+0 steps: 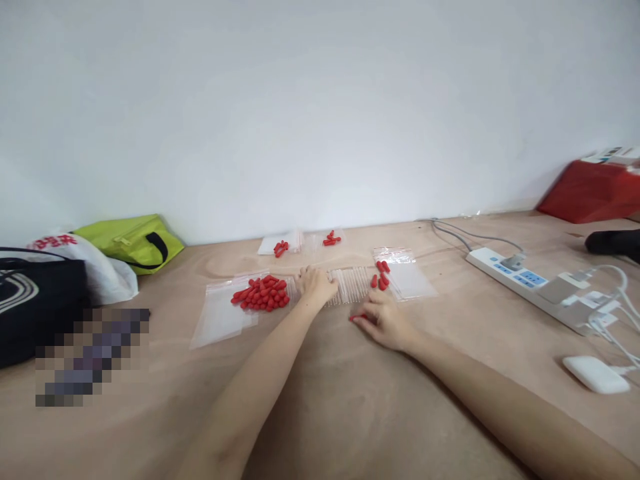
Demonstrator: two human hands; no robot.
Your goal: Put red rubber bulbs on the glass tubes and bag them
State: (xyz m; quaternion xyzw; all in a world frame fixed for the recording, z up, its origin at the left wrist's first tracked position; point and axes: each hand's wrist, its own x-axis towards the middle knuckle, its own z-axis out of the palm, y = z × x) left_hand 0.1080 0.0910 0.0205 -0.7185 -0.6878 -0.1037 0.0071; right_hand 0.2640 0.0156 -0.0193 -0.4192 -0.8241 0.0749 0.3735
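Observation:
My left hand (315,287) lies over a row of thin clear tubes (354,285), fingers apart and touching them; the tubes under the palm are hidden. My right hand (384,321) is closed, pinching a small red pear-shaped bulb (357,318) between thumb and fingers just in front of the row. To the left, a heap of red bulbs (263,293) rests on clear zip bags (220,313). Several more red bulbs (383,275) are beside the right end of the row, by another clear zip bag (413,277).
Behind the row are two small groups of red pieces (281,249) (331,239) on clear bags. A white power strip (520,280) with cables and a white charging case (596,374) sit at right. Bags, one yellow-green (133,241), stand left; a red bag (585,191) stands far right.

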